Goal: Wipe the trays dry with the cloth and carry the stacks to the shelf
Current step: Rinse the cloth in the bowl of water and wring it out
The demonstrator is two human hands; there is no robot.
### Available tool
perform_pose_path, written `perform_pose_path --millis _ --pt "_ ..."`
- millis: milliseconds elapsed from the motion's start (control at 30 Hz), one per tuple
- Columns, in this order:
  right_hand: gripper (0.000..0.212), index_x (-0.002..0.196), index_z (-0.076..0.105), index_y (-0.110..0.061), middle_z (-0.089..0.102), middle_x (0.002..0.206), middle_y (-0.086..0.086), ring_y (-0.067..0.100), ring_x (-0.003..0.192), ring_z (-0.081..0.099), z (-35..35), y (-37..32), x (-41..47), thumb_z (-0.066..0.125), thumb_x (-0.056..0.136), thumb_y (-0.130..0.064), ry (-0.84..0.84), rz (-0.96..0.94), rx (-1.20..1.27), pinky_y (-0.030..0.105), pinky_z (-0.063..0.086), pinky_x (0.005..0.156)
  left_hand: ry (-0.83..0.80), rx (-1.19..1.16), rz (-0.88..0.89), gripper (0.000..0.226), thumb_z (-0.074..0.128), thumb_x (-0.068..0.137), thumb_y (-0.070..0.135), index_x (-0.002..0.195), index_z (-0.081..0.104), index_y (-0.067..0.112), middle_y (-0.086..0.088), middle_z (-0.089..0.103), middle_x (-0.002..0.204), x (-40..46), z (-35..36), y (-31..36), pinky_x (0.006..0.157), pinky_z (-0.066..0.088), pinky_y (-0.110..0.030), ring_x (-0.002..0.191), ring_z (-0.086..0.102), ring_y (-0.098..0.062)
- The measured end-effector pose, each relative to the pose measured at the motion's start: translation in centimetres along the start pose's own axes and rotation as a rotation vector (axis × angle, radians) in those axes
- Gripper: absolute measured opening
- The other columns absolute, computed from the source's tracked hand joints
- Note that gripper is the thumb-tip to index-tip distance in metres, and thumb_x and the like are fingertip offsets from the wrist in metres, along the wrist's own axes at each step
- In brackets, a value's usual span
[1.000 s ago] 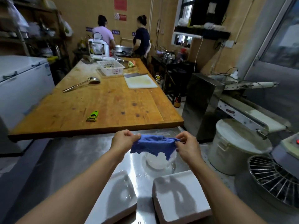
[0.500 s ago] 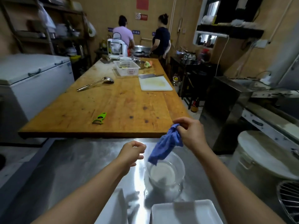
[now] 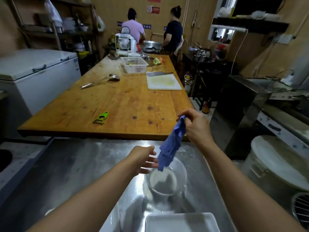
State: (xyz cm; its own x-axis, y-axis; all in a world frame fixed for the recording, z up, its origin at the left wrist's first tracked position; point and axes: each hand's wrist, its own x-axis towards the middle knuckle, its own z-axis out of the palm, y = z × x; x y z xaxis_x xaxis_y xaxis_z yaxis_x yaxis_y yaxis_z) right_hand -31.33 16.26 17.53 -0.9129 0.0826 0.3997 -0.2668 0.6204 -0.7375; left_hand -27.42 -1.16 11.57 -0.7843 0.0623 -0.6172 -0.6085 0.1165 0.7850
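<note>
Worktop (image 3: 66,166) of steel carries a clear bowl (image 3: 165,180) and a white tray (image 3: 182,222) at the near edge. Beyond it, a wooden table (image 3: 117,104) holds a green peeler (image 3: 100,118), a ladle (image 3: 100,81), a white basket (image 3: 134,64) and a cutting board (image 3: 163,82) with a cleaver (image 3: 158,73). The right hand (image 3: 196,126), raised, pinches the top corner of the blue cloth (image 3: 171,146), which hangs down over the bowl. The left hand (image 3: 143,159) reaches toward the cloth's lower end, fingers spread and holding nothing. Two people stand at the far wall beneath a red sign (image 3: 153,9), its writing too small to read.
</note>
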Motion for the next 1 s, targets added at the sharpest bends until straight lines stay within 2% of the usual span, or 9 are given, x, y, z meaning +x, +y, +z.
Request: perform_pose_path --millis 167,233,300,367,467,633,733,900,1000 --pt "0.033 0.079 0.059 -0.017 0.065 0.08 0.005 0.013 0.072 0.066 -0.2 -1.2 -0.1 0.04 0.091 0.006 -0.196 0.151 0.322 0.026 0.051 0.061 -0.325 -0.327 -0.209 0.079 0.021 0.088 0.071 0.107 0.056 0.003 -0.018 0.072 0.092 0.6 1.7 0.7 0.054 0.053 -0.026 0.077 0.072 -0.029" --pt "0.031 0.08 0.06 -0.015 0.064 0.08 0.007 0.005 0.062 0.065 -0.5 -1.4 -0.4 0.04 0.093 0.005 -0.335 0.263 0.43 0.017 0.048 0.052 -0.331 -0.556 -0.229 0.066 0.032 0.093 0.061 0.105 0.058 0.001 -0.02 0.067 0.091 0.4 3.0 1.8 0.047 0.055 -0.03 0.062 0.07 -0.032" --pt "0.027 0.087 0.059 -0.018 0.064 0.084 0.009 0.005 0.061 0.064 -0.9 -1.0 -0.5 0.041 0.094 0.0 -0.383 0.343 0.427 0.014 0.045 0.045 -0.282 -0.66 -0.224 0.032 0.043 0.099 0.026 0.098 0.059 -0.001 -0.02 0.064 0.083 0.2 4.0 2.4 0.039 0.053 -0.029 0.045 0.065 -0.027" --pt "0.025 0.092 0.054 -0.022 0.065 0.089 0.01 0.009 0.065 0.065 -1.2 0.0 -0.4 0.043 0.092 0.0 -0.288 0.418 0.428 0.015 0.045 0.044 -0.231 -0.581 -0.187 0.023 0.039 0.095 0.001 0.085 0.059 -0.001 -0.016 0.065 0.063 0.3 4.4 2.0 0.037 0.05 -0.022 0.038 0.061 -0.018" --pt "0.03 0.085 0.053 -0.015 0.062 0.082 0.012 0.017 0.064 0.062 -0.8 1.7 -0.5 0.041 0.087 0.013 -0.19 0.565 0.557 0.023 0.05 0.049 -0.193 -0.478 -0.052 0.027 0.036 0.094 -0.002 0.081 0.059 0.005 -0.008 0.063 0.05 0.2 4.7 0.9 0.038 0.049 -0.018 0.039 0.061 -0.013" --pt "0.028 0.107 0.062 0.009 0.064 0.097 0.017 0.022 0.084 0.059 1.5 3.8 -2.5 0.04 0.091 0.007 -0.432 0.644 0.808 0.022 0.05 0.067 -0.193 -0.418 0.23 0.022 0.038 0.099 0.01 0.092 0.059 0.012 -0.002 0.07 0.06 0.0 4.3 -0.3 0.047 0.053 -0.023 0.052 0.066 -0.012" --pt "0.031 0.121 0.058 0.001 0.062 0.119 0.021 0.029 0.107 0.058 2.6 4.6 -3.5 0.046 0.097 -0.015 -0.597 0.57 0.769 0.037 0.047 0.094 -0.241 -0.336 0.364 0.023 0.036 0.102 0.023 0.099 0.059 0.021 0.003 0.072 0.068 0.5 3.7 -1.0 0.054 0.054 -0.024 0.061 0.067 -0.01" --pt "0.022 0.111 0.057 0.004 0.062 0.106 0.019 0.023 0.094 0.06 3.0 5.0 -3.8 0.047 0.095 -0.007 -0.597 0.447 0.828 0.03 0.049 0.083 -0.397 -0.123 0.415 0.03 0.052 0.089 0.037 0.112 0.059 0.02 -0.002 0.068 0.092 1.5 2.0 -1.4 0.074 0.056 -0.025 0.076 0.064 -0.011" --pt "0.01 0.095 0.061 -0.004 0.064 0.089 0.01 0.014 0.081 0.062 3.2 5.2 -3.8 0.056 0.088 0.002 -0.548 0.343 0.654 0.02 0.052 0.071 -0.36 0.066 0.408 0.023 0.062 0.088 0.02 0.11 0.061 0.015 -0.006 0.067 0.097 2.0 1.2 -1.4 0.075 0.054 -0.023 0.079 0.065 -0.01"
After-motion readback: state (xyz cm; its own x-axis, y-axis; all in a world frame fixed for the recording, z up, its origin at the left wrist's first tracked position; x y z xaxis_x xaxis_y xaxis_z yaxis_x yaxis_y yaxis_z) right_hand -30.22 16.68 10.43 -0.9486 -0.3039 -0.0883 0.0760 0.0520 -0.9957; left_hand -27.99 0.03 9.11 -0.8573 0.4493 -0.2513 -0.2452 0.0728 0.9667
